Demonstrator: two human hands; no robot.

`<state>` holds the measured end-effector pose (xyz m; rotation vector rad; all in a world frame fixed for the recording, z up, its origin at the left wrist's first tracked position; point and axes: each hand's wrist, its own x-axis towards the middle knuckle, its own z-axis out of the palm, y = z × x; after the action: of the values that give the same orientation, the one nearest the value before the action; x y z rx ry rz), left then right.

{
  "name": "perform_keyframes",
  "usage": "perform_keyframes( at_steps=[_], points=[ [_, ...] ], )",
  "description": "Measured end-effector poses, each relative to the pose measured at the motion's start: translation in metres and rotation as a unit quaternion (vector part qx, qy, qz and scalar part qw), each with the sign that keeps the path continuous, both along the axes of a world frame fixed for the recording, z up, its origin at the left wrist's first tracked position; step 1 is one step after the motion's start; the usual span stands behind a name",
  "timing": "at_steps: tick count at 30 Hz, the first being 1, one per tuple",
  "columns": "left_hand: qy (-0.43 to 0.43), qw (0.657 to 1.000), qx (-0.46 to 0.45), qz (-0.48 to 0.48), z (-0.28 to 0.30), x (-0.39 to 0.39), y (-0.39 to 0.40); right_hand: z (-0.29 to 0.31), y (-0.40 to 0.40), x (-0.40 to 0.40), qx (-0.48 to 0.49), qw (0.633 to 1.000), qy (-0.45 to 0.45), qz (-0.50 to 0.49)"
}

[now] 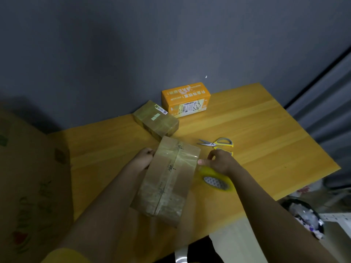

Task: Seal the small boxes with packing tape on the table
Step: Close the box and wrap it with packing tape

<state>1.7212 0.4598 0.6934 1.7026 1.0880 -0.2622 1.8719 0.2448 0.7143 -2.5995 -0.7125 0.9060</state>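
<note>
A long brown cardboard box (167,179) lies on the wooden table (266,133) in front of me, with clear tape along its centre seam and a strip across its far end. My left hand (143,156) grips the box's left far edge. My right hand (218,161) holds a yellowish roll of packing tape (217,180) next to the box's right side, its fingertips at the end of the cross strip. Part of the roll is hidden under my hand.
A smaller taped brown box (155,120) and an orange printed box (186,99) stand at the back by the grey wall. Yellow-handled scissors (216,144) lie just beyond my right hand. A large carton (28,177) stands left; a bin (305,217) sits below right.
</note>
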Motion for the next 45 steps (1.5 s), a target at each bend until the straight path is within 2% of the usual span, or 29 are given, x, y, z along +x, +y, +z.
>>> perform_keyframes(
  at_steps=[2, 4, 6, 7, 9, 11, 14, 18, 22, 25, 27, 29, 30, 32, 33, 34, 36, 39, 42, 45],
  points=[
    [0.017, 0.998, 0.021, -0.05, 0.002, -0.002, 0.008, 0.001, -0.001, -0.001, 0.0, 1.0, -0.016, 0.006],
    [0.03, 0.983, 0.152, -0.095, 0.005, -0.007, 0.015, 0.005, 0.0, -0.003, -0.003, 1.0, -0.025, 0.012],
    [-0.028, 0.959, 0.267, -0.088, 0.016, -0.007, 0.005, 0.006, 0.002, -0.004, -0.003, 1.0, -0.022, 0.022],
    [-0.057, 0.953, 0.288, -0.078, 0.025, -0.004, -0.006, 0.005, 0.003, -0.004, 0.001, 1.0, -0.018, 0.026],
    [-0.05, 0.965, 0.246, -0.078, 0.035, 0.007, -0.035, 0.002, 0.003, -0.004, 0.013, 1.0, -0.014, 0.016],
    [0.014, 0.981, 0.182, -0.07, 0.029, 0.015, -0.056, 0.001, 0.001, -0.005, 0.021, 1.0, -0.019, 0.007],
    [0.062, 0.972, 0.222, -0.044, 0.022, 0.021, -0.062, 0.0, 0.002, -0.007, 0.041, 0.999, -0.024, 0.012],
    [0.038, 0.959, 0.281, -0.017, 0.015, 0.016, -0.053, -0.005, -0.005, -0.011, 0.124, 0.992, 0.002, 0.003],
    [0.024, 0.966, 0.256, 0.016, 0.012, 0.009, -0.03, 0.002, -0.013, -0.008, 0.187, 0.981, 0.049, 0.014],
    [0.028, 0.978, 0.203, 0.047, 0.011, 0.0, -0.011, 0.025, 0.017, -0.013, 0.158, 0.982, -0.04, 0.097],
    [0.011, 0.986, 0.118, 0.114, 0.005, -0.014, 0.005, 0.042, 0.05, -0.021, 0.119, 0.974, -0.116, 0.154],
    [-0.028, 0.98, 0.056, 0.189, -0.003, -0.029, 0.016, 0.056, 0.08, -0.027, 0.105, 0.965, -0.134, 0.199],
    [-0.025, 0.977, 0.086, 0.195, -0.006, -0.034, 0.018, 0.061, 0.092, -0.028, 0.104, 0.962, -0.124, 0.222],
    [0.001, 0.959, 0.235, 0.159, -0.005, -0.044, 0.026, 0.074, 0.116, -0.031, 0.102, 0.954, -0.084, 0.269],
    [-0.012, 0.948, 0.292, 0.124, 0.0, -0.048, 0.029, 0.081, 0.125, -0.033, 0.096, 0.95, -0.073, 0.289],
    [-0.046, 0.946, 0.311, 0.081, 0.004, -0.052, 0.031, 0.085, 0.134, -0.034, 0.092, 0.946, -0.067, 0.303],
    [-0.103, 0.962, 0.253, 0.018, 0.013, -0.06, 0.034, 0.089, 0.149, -0.041, 0.083, 0.943, -0.056, 0.317],
    [-0.115, 0.99, 0.083, 0.01, 0.024, -0.073, 0.028, 0.089, 0.17, -0.055, 0.066, 0.941, -0.041, 0.33],
    [-0.114, 0.993, 0.037, 0.005, 0.03, -0.088, 0.032, 0.095, 0.183, -0.051, 0.046, 0.937, 0.012, 0.346],
    [-0.083, 0.995, 0.037, -0.039, 0.024, -0.105, 0.038, 0.093, 0.18, -0.046, 0.058, 0.948, 0.076, 0.305]
  ],
)
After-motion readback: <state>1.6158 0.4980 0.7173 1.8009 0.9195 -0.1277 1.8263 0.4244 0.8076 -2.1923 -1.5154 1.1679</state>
